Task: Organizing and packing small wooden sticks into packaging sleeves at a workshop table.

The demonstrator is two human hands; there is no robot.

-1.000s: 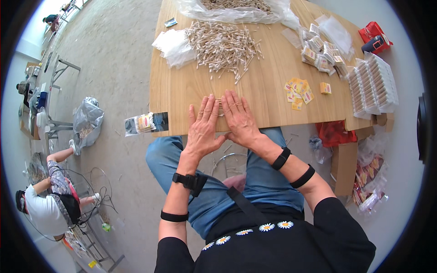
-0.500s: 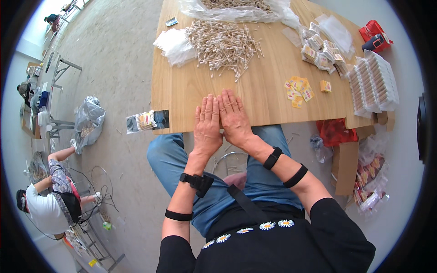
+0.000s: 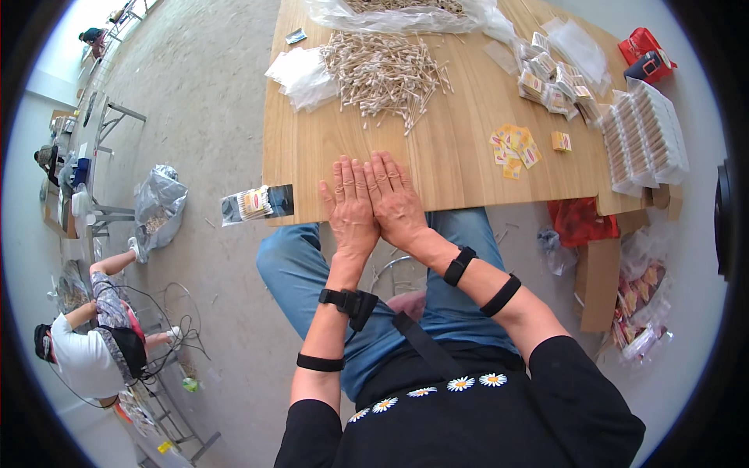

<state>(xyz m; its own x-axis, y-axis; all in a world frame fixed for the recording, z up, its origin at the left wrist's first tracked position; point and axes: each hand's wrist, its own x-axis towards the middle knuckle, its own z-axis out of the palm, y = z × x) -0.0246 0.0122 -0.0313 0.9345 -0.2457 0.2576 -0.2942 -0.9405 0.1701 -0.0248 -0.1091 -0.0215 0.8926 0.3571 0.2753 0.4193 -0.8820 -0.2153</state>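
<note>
My left hand (image 3: 352,209) lies palm down at the front edge of the wooden table (image 3: 452,175), fingers stretched out and pointing away from me. Beside it, touching along the inner side, my right hand (image 3: 396,199) rests flat in the same way. Neither hand holds anything. Beyond the fingertips spreads a loose heap of cotton swabs (image 3: 386,74). To its left lie clear plastic bags (image 3: 304,78). A pack of cotton swabs (image 3: 256,204) juts over the table's left front corner. Small yellow printed cards (image 3: 515,148) and one small yellow-and-white box (image 3: 561,141) lie to the right.
Further right are a pile of small packs (image 3: 555,86) and stacked swab packages (image 3: 641,136). A large plastic bag of swabs (image 3: 406,19) sits at the far edge. A cardboard box (image 3: 599,281) stands below the table. At the left, a person (image 3: 90,351) sits near another bench.
My left hand's fingers have spread somewhat, the outer one moving away to the left. Both hands stay flat on the table, and the whole view has shifted slightly.
</note>
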